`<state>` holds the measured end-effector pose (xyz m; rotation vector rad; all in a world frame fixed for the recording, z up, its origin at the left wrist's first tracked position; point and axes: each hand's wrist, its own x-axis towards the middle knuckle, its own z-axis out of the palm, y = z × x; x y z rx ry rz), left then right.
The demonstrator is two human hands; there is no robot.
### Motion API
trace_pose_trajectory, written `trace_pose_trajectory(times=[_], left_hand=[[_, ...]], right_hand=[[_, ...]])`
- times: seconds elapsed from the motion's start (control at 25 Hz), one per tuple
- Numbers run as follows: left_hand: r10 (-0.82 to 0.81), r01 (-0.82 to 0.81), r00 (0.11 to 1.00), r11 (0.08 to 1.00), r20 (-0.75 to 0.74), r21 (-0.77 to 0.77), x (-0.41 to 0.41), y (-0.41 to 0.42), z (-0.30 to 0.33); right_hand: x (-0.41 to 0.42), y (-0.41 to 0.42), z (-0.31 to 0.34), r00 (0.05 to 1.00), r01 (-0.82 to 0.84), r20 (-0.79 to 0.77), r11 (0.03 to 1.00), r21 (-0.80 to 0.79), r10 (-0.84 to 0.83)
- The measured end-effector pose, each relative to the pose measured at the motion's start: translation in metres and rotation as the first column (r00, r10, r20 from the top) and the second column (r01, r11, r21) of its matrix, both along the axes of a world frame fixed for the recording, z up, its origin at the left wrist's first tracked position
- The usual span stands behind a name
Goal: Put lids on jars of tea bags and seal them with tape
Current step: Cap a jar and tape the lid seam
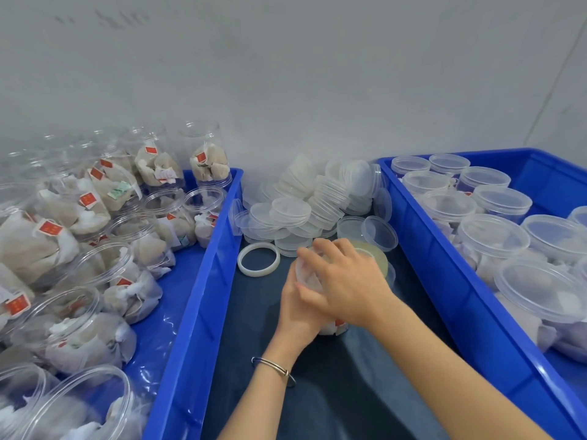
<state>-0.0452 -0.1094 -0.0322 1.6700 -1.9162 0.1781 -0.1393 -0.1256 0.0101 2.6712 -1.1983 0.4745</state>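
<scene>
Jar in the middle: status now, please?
Left hand grips jar side. Right hand curls over its top. Tape roll just behind. Nothing blocking.

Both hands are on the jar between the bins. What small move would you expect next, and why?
Probably pressing the lid down until it seats. The left hand grips the jar from the side and the right hand lies over its top, while the tape roll rests just behind, unused, so sealing looks to come after.
</scene>
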Motion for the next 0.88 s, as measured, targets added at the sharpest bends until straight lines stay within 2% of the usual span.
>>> trace_pose_trajectory(times=[0.04, 0.08, 0.12, 0.16, 0.2, 0.24, 0.28, 0.32, 0.36, 0.4, 0.56, 0.64, 0.68, 0.72, 0.76, 0.8, 0.88], left_hand=[[-0.043, 0.043, 0.99, 0.999, -0.137, -0.002, -0.003, 0.002, 0.0], [-0.065, 0.066, 0.984, 0.998, -0.164, -0.004, -0.001, 0.006, -0.005], [-0.087, 0.081, 0.928, 0.996, -0.361, -0.034, 0.001, 0.013, -0.01], [-0.106, 0.078, 0.832, 0.994, -0.545, -0.075, 0.004, 0.017, -0.012], [-0.112, 0.134, 0.696, 0.991, -0.709, -0.025, 0.007, 0.018, -0.017], [-0.134, 0.214, 0.622, 0.977, -0.772, 0.003, 0.01, 0.019, -0.021], [-0.129, 0.237, 0.621, 0.971, -0.773, 0.028, 0.015, 0.019, -0.022], [-0.13, 0.284, 0.58, 0.958, -0.804, 0.05, 0.017, 0.02, -0.021], [-0.129, 0.311, 0.56, 0.948, -0.818, 0.063, 0.019, 0.021, -0.017], [-0.128, 0.34, 0.533, 0.938, -0.836, 0.073, 0.02, 0.02, -0.014], [-0.094, 0.359, 0.503, 0.927, -0.859, 0.109, 0.019, 0.026, -0.014], [-0.114, 0.391, 0.456, 0.917, -0.883, 0.084, 0.022, 0.028, -0.01], [-0.122, 0.392, 0.421, 0.918, -0.899, 0.059, 0.023, 0.029, -0.005], [-0.115, 0.365, 0.37, 0.93, -0.922, 0.031, 0.024, 0.03, 0.002], [-0.102, 0.298, 0.342, 0.954, -0.934, 0.005, 0.025, 0.029, 0.01], [-0.094, 0.213, 0.352, 0.977, -0.931, -0.018, 0.025, 0.025, 0.018], [-0.094, 0.107, 0.478, 0.993, -0.873, -0.048, 0.02, 0.017, 0.042]], right_hand=[[0.002, 0.002, -0.006, 0.999, -0.003, 0.039, 1.0, -0.005, 0.003], [-0.001, 0.002, -0.007, 0.984, -0.049, 0.177, 0.994, 0.1, 0.031], [-0.006, -0.003, -0.003, 0.911, -0.143, 0.413, 0.946, 0.291, 0.011], [-0.013, -0.012, -0.001, 0.768, -0.258, 0.634, 0.863, 0.435, -0.09], [-0.023, -0.024, -0.006, 0.648, -0.299, 0.734, 0.818, 0.491, -0.203], [-0.033, -0.035, -0.012, 0.679, -0.222, 0.69, 0.826, 0.518, -0.251], [-0.043, -0.044, -0.022, 0.806, -0.076, 0.525, 0.832, 0.55, -0.274], [-0.052, -0.05, -0.034, 0.915, 0.045, 0.31, 0.828, 0.559, -0.259], [-0.058, -0.053, -0.044, 0.967, 0.11, 0.127, 0.815, 0.569, -0.219], [-0.062, -0.054, -0.051, 0.984, 0.143, 0.01, 0.813, 0.564, -0.18], [-0.066, -0.054, -0.05, 0.995, 0.086, -0.087, 0.901, 0.426, -0.054], [-0.062, -0.057, -0.046, 0.987, 0.117, -0.146, 0.908, 0.402, -0.062], [-0.061, -0.059, -0.044, 0.989, 0.13, -0.114, 0.904, 0.408, -0.09], [-0.059, -0.059, -0.042, 0.99, 0.127, -0.005, 0.894, 0.43, -0.138], [-0.057, -0.058, -0.036, 0.966, 0.089, 0.175, 0.875, 0.477, -0.193], [-0.055, -0.055, -0.029, 0.887, 0.007, 0.39, 0.85, 0.527, -0.249], [-0.048, -0.045, -0.011, 0.62, -0.213, 0.717, 0.811, 0.545, -0.319]])
